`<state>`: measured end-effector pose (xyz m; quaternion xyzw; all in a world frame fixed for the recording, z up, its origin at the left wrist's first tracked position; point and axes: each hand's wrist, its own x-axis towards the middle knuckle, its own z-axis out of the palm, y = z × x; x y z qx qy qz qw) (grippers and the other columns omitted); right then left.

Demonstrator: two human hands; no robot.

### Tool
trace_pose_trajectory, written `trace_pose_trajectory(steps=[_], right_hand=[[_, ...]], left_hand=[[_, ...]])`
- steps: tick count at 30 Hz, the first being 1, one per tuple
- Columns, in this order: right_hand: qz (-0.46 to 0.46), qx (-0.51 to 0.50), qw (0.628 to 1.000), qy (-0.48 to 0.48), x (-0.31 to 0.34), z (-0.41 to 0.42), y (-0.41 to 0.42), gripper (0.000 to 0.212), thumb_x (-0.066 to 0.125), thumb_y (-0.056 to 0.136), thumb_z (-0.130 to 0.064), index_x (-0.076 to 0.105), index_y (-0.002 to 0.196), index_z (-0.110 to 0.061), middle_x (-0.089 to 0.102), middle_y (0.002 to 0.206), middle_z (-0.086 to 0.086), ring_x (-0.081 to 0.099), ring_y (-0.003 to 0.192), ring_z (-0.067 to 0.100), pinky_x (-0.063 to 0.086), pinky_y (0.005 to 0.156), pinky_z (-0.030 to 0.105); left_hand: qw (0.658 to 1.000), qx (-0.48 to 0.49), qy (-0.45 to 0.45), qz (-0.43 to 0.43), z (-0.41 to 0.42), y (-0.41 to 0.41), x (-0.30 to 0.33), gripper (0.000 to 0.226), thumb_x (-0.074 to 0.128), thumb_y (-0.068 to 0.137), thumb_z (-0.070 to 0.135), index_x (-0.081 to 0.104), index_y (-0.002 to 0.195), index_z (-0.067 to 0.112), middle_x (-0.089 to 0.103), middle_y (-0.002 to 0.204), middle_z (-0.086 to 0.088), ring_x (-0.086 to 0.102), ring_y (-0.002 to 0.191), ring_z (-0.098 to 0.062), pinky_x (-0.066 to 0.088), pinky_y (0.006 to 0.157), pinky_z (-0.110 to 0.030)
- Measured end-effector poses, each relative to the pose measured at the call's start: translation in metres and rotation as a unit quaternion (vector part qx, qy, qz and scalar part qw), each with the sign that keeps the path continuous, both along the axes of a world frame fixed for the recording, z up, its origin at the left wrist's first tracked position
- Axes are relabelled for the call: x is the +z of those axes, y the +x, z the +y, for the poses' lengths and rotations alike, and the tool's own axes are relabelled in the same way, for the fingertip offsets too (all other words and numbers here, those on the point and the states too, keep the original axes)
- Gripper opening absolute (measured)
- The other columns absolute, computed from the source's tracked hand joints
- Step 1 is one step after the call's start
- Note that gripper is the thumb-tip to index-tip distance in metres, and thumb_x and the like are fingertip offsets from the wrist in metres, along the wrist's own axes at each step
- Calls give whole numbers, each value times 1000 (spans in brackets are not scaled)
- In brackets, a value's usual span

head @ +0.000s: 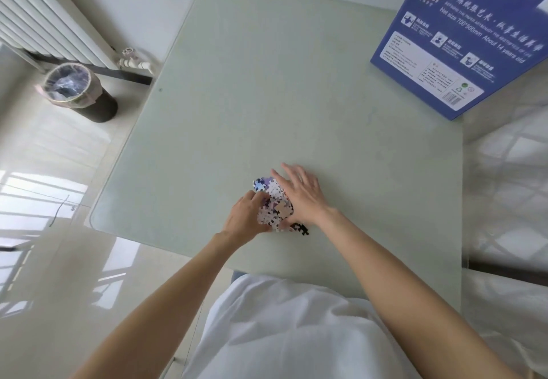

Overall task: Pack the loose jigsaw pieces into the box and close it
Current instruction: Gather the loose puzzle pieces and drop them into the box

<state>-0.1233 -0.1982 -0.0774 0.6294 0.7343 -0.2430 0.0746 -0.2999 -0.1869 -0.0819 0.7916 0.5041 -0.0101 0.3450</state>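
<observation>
Dozens of jigsaw pieces (274,205) lie heaped near the bench's (267,82) near edge, cupped between left hand (247,217) and right hand (302,196), both grips wide, holding nothing. One dark piece (302,228) strays outside and could be missed. Far right, the blue box (462,37) overhangs the bench; floor bin (78,90) far left.

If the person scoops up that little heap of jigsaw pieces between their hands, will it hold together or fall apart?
Probably it falls apart. The jigsaw pieces look like a loose heap, only partly interlocked, so some would likely slip out. One dark clump already lies apart beside the right hand. The pieces look thin and light, so the glossy table should let them slide when the left hand pushes.
</observation>
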Motion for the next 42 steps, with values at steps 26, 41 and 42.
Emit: trace_pose_trajectory(steps=[26,41,42], right_hand=[[146,-181,973,12,8,-8,1,36,73,78,-19,61,111,-9,64,108,8,59,98,26,41,78,28],[212,-310,925,57,17,-18,27,20,73,78,-19,70,98,-14,71,90,1,53,71,12,32,62,18],[211,-310,925,59,19,-19,29,20,73,78,-18,70,97,-14,71,89,1,52,71,12,32,62,18]], left_hand=[[999,10,1,43,19,26,10,42,71,77,31,52,113,19,49,114,-3,49,105,-23,43,81,-30],[996,48,-72,24,33,29,13,31,74,76,16,63,104,13,58,100,-6,56,83,-19,38,71,-22],[995,58,-79,19,33,27,15,29,74,75,16,64,102,13,59,100,-5,56,81,-18,38,71,-21]])
